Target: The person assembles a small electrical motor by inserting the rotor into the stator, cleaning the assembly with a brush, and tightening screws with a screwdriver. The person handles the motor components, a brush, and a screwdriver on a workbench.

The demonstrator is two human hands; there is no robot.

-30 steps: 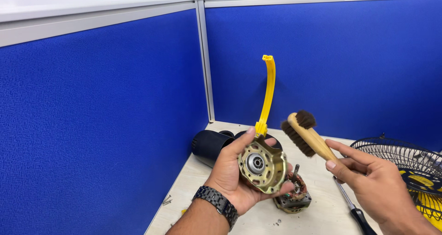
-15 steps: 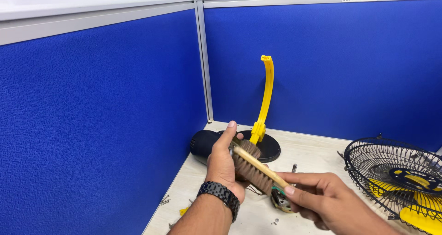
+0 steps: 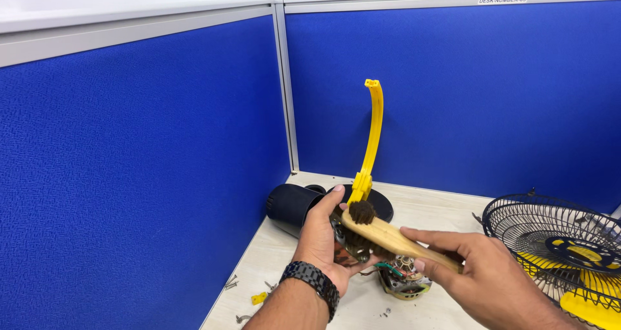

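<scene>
Item: fan motor housing [image 3: 346, 243], cupped in my left hand [image 3: 321, 239] above the surface [image 3: 446, 207]. Right hand [image 3: 482, 275] gripped wooden brush [image 3: 388, 236], bristles on housing. Step: brushing; next likely needs rotating it.

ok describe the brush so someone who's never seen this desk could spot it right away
Start at the tall yellow curved fan stand rising from its black base against the blue partition. Just below it, over the left hand, lies the wooden brush, its handle gripped by the right hand. It is the only pale wood piece here, with dark bristles pressed against the metal part in the left palm.
</scene>
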